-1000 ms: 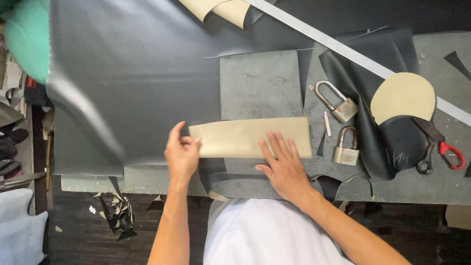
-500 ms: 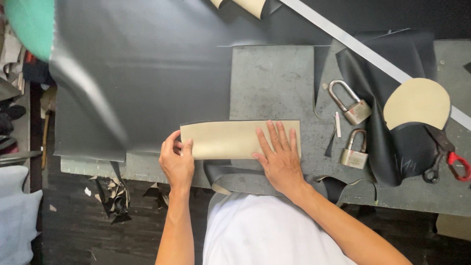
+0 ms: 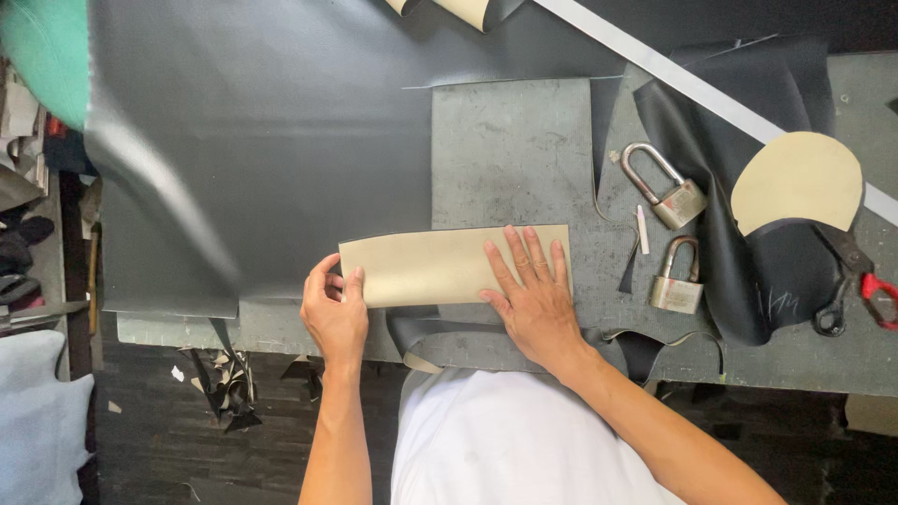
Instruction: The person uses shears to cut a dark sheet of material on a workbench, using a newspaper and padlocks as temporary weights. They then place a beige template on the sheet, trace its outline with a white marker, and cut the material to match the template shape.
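Left hand [image 3: 334, 313] pinched the left end of the tan pattern piece [image 3: 435, 266], as before; right hand [image 3: 533, 297] stayed flat, fingers spread, on its right end. Beyond both hands, the black leather sheet [image 3: 271, 159] lay unchanged, padlocks [image 3: 675, 281] right of the right hand.

The beige rectangular pattern piece of stiff card [image 3: 440, 266] lies flat on the desk [image 3: 510, 154], its long side running left to right. Its left part covers the edge of the large dark grey leather sheet [image 3: 271, 140]. The left hand [image 3: 335, 313] pinches its left end; the right hand [image 3: 533, 295] presses flat on its right part.
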